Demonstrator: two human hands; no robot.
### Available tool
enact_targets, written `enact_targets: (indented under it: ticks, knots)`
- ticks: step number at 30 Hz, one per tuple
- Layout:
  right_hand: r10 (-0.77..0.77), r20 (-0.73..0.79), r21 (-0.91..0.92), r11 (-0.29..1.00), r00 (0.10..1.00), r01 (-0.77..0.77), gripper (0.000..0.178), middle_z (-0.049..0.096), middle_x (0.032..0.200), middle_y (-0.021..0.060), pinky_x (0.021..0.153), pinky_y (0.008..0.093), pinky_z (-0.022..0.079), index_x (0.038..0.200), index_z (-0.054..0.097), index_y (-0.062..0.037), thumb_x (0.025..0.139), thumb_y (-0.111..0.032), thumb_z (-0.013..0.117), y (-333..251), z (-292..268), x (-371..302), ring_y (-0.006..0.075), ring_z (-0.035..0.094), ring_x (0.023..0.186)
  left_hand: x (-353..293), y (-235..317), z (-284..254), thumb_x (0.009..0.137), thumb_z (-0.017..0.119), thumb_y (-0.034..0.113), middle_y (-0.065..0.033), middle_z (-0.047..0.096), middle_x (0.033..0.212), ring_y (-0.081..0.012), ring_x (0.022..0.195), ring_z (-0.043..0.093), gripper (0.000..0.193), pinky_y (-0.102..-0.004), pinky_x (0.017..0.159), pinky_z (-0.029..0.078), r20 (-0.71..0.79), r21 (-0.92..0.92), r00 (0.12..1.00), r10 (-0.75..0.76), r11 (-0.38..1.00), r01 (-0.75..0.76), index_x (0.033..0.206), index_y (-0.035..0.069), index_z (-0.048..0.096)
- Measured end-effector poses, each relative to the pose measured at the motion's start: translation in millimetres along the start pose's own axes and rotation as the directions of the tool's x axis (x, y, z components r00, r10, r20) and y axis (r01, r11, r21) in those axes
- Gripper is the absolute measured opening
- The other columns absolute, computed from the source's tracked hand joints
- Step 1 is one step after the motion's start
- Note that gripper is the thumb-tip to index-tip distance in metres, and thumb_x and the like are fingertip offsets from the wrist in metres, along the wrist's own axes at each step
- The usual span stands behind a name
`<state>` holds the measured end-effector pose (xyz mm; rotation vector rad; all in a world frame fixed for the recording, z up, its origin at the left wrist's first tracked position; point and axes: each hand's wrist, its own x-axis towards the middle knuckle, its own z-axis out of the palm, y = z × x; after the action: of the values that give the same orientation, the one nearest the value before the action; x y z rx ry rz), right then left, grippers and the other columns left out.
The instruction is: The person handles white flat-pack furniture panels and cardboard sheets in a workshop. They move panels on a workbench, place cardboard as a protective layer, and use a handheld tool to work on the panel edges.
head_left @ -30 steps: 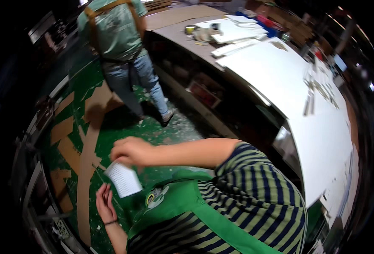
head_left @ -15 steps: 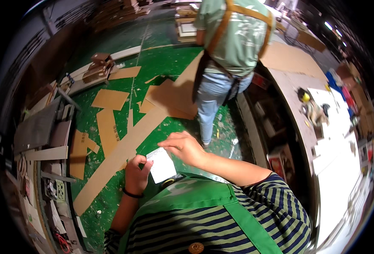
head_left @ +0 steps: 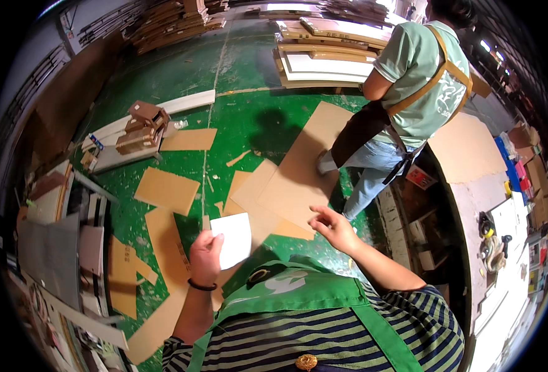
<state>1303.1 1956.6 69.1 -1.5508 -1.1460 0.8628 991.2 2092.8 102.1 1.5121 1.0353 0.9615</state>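
A small white sheet of paper (head_left: 235,239) is pinched at its left edge between the thumb and fingers of my left hand (head_left: 206,253), in front of my green apron (head_left: 305,290). My right hand (head_left: 334,229) is held apart from the paper, off to its right. Its fingers are loosely bent and spread, with nothing in them. Beneath both hands, flat cardboard sheets (head_left: 298,180) lie on the green floor.
A co-worker (head_left: 413,80) in a light green shirt stands ahead to the right, beside a long workbench (head_left: 472,149). Stacked boards (head_left: 323,65) are at the back. Brown box-like parts (head_left: 142,127) rest on a low white board at left. Cardboard pieces (head_left: 167,189) litter the floor.
My right hand has let go of the paper and moved right. My left hand keeps hold of it. The co-worker appears farther right, and the view has shifted.
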Motion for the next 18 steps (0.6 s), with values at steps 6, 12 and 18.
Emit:
enact_targets:
  ticks: [6,12,18]
  knots:
    - [0.282,0.067,0.152,0.945,0.957,-0.289,0.039,0.066,0.096,0.0068,0.081,0.0268,0.05,0.131,0.048,-0.002,0.094,-0.006,0.058,71.9,-5.7,138.8,0.0117,0.06,0.087,227.0,17.5,52.7,0.085,0.065,0.006,-0.0029,0.061,0.073,-0.0101,0.068,0.054,0.008,-0.0252,0.062,0.043,0.083,0.153,0.968,0.237,0.957,-0.248,0.088,0.001,0.059]
    - [0.108,0.032,-0.119,0.987,0.994,-0.103,0.042,0.069,0.088,0.0138,0.075,0.0357,0.054,0.127,0.052,-0.0056,0.088,-0.017,0.062,73.3,-22.8,347.9,0.0233,0.068,0.082,439.8,6.3,60.3,0.086,0.068,0.01,-0.0042,0.062,0.089,-0.0143,0.084,0.057,0.023,-0.0288,0.074,0.046,0.13,0.31,0.9,0.416,0.845,-0.436,0.105,0.002,0.06]
    - [-0.076,0.186,-0.143,0.984,0.98,0.103,0.042,0.066,0.082,0.0083,0.07,0.0405,0.049,0.124,0.052,-0.0046,0.086,-0.019,0.062,-10.6,-80.3,532.9,0.0277,0.064,0.079,597.2,-22.9,31.6,0.09,0.062,0.005,-0.0048,0.058,0.09,-0.0121,0.081,0.054,0.034,-0.0274,0.075,0.046,-0.023,0.355,0.989,0.147,0.926,-0.129,0.122,-0.003,0.053]
